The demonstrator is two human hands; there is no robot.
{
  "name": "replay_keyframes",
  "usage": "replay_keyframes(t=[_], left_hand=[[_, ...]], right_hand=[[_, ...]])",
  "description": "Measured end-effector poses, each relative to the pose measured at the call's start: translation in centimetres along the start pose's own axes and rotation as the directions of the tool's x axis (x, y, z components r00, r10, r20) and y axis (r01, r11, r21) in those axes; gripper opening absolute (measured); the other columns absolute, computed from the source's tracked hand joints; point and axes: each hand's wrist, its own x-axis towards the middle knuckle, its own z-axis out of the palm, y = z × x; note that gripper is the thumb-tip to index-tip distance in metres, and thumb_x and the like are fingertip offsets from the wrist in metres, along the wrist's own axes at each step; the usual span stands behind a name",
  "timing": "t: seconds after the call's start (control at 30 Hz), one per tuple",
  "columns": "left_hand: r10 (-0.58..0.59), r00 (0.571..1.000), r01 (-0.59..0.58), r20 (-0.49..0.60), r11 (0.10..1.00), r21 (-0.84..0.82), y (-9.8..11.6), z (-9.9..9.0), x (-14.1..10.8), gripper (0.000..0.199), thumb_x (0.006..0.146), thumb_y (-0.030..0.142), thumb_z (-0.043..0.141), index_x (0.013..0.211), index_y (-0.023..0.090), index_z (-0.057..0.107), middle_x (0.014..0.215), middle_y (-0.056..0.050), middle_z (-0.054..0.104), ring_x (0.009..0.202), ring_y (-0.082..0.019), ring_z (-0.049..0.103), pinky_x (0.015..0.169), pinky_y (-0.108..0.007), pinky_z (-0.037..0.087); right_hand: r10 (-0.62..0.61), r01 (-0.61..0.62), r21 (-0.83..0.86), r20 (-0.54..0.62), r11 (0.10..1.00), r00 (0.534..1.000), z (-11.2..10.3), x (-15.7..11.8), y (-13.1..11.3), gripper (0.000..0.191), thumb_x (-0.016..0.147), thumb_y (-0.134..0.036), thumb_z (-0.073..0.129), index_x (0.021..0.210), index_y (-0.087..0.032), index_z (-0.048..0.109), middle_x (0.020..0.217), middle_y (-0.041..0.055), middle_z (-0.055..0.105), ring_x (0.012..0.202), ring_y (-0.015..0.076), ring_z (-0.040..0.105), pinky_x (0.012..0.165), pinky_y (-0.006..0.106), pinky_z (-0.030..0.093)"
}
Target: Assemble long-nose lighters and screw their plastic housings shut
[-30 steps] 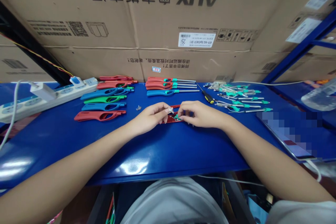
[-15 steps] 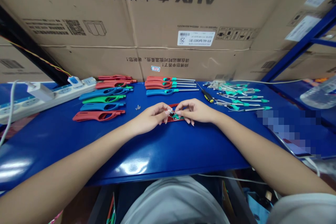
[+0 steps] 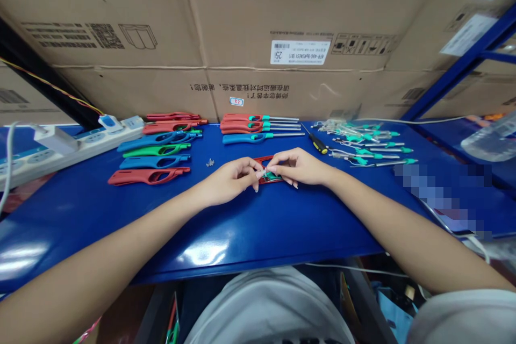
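In the middle of the blue table lies a red lighter housing half (image 3: 264, 160), with a green part (image 3: 272, 176) inside it. Just above it, the fingertips of both hands meet at a small whitish part (image 3: 265, 172), too small to make out fully. My left hand (image 3: 234, 178) pinches that part from the left between thumb and forefinger. From the other side my right hand (image 3: 300, 167) pinches at it too, its other fingers curled over the housing. Much of the housing is hidden beneath my hands.
Left lie red, blue and green lighter housings (image 3: 155, 162) and small screws (image 3: 210, 162). Housings with metal tubes (image 3: 258, 126) lie behind my hands. Rightward are a screwdriver (image 3: 318, 144), several green-tipped tube assemblies (image 3: 371, 145) and a partly blurred phone-like device (image 3: 447, 209). A power strip (image 3: 97, 141) borders the left.
My fingertips have drawn slightly closer together around the small whitish part. The view has shifted a little; the lighter parts on the table lie as before.
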Motion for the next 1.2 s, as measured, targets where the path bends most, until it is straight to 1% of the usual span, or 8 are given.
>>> replay_keyframes(t=[0.2, 0.33, 0.47, 0.57, 0.7, 0.83, 1.07, 1.2], left_hand=[[-0.013, 0.999, 0.014, 0.029, 1.0, -0.019, -0.03, -0.08, 0.04, 0.034, 0.091, 0.049, 0.059, 0.104, 0.017, 0.059, 0.076, -0.001, 0.069, 0.07, -0.015, 0.059, 0.066, -0.026, 0.042], [0.01, 1.0, -0.01, 0.017, 1.0, -0.014, -0.14, -0.11, 0.07, 0.032, 0.092, 0.046, 0.057, 0.105, 0.017, 0.06, 0.077, -0.001, 0.067, 0.07, -0.015, 0.057, 0.065, -0.026, 0.042], [-0.001, 1.0, 0.001, 0.024, 1.0, 0.001, -0.07, -0.12, 0.06, 0.032, 0.092, 0.047, 0.056, 0.105, 0.018, 0.061, 0.077, -0.001, 0.065, 0.07, -0.015, 0.056, 0.063, -0.025, 0.041], [-0.001, 0.999, 0.001, 0.036, 1.0, 0.008, 0.01, -0.12, 0.06, 0.033, 0.092, 0.048, 0.056, 0.103, 0.018, 0.063, 0.077, -0.001, 0.065, 0.07, -0.015, 0.056, 0.063, -0.025, 0.041], [0.02, 0.999, -0.02, 0.05, 1.0, 0.013, -0.05, -0.11, 0.07, 0.031, 0.093, 0.045, 0.056, 0.105, 0.018, 0.064, 0.076, -0.001, 0.065, 0.07, -0.015, 0.056, 0.063, -0.025, 0.041], [0.04, 0.998, -0.041, 0.046, 0.999, 0.013, -0.14, -0.08, 0.04, 0.03, 0.093, 0.041, 0.056, 0.108, 0.017, 0.062, 0.075, 0.001, 0.063, 0.069, -0.015, 0.056, 0.067, -0.027, 0.042], [0.02, 0.998, -0.02, 0.054, 1.0, 0.002, -0.16, -0.04, 0.01, 0.028, 0.093, 0.037, 0.055, 0.11, 0.017, 0.06, 0.074, 0.001, 0.064, 0.072, -0.016, 0.058, 0.074, -0.029, 0.043], [0.017, 0.997, -0.017, 0.07, 1.0, 0.002, -0.15, -0.05, -0.03, 0.026, 0.093, 0.034, 0.054, 0.111, 0.016, 0.059, 0.074, 0.001, 0.064, 0.072, -0.015, 0.058, 0.074, -0.028, 0.043]], right_hand=[[-0.01, 0.011, 0.029, -0.013, 1.0, 1.0, 0.07, -0.01, -0.29, 0.038, 0.084, -0.051, 0.07, 0.091, -0.014, 0.068, 0.052, -0.0072, 0.054, 0.041, 0.0068, 0.049, 0.037, 0.019, 0.044], [0.014, -0.013, 0.05, -0.019, 0.999, 1.0, 0.02, -0.01, -0.4, 0.037, 0.084, -0.05, 0.07, 0.091, -0.015, 0.066, 0.048, -0.0083, 0.052, 0.038, 0.0068, 0.048, 0.036, 0.019, 0.043], [0.058, -0.056, 0.06, -0.025, 0.997, 0.998, -0.05, 0.09, -0.36, 0.038, 0.082, -0.051, 0.072, 0.09, -0.015, 0.065, 0.047, -0.008, 0.054, 0.038, 0.0074, 0.049, 0.037, 0.019, 0.043], [0.074, -0.073, 0.061, -0.024, 0.995, 0.997, -0.08, 0.15, -0.34, 0.038, 0.081, -0.052, 0.073, 0.088, -0.015, 0.063, 0.048, -0.0079, 0.054, 0.039, 0.0074, 0.049, 0.037, 0.019, 0.042], [0.067, -0.066, 0.055, -0.012, 0.996, 0.998, -0.07, 0.16, -0.34, 0.038, 0.082, -0.052, 0.073, 0.087, -0.016, 0.063, 0.048, -0.0082, 0.053, 0.038, 0.0072, 0.049, 0.037, 0.019, 0.042], [0.072, -0.072, 0.057, -0.006, 0.996, 0.997, -0.03, 0.12, -0.36, 0.039, 0.08, -0.053, 0.074, 0.087, -0.016, 0.063, 0.048, -0.0084, 0.053, 0.039, 0.0071, 0.049, 0.037, 0.019, 0.043], [0.06, -0.061, 0.047, 0.019, 0.997, 0.998, -0.11, 0.05, -0.33, 0.039, 0.081, -0.052, 0.073, 0.088, -0.015, 0.062, 0.05, -0.0081, 0.053, 0.04, 0.0074, 0.05, 0.038, 0.019, 0.045], [0.04, -0.041, 0.032, 0.033, 0.999, 0.999, -0.09, 0.06, -0.19, 0.037, 0.081, -0.05, 0.073, 0.09, -0.015, 0.063, 0.054, -0.0072, 0.054, 0.042, 0.0071, 0.05, 0.037, 0.018, 0.044]])
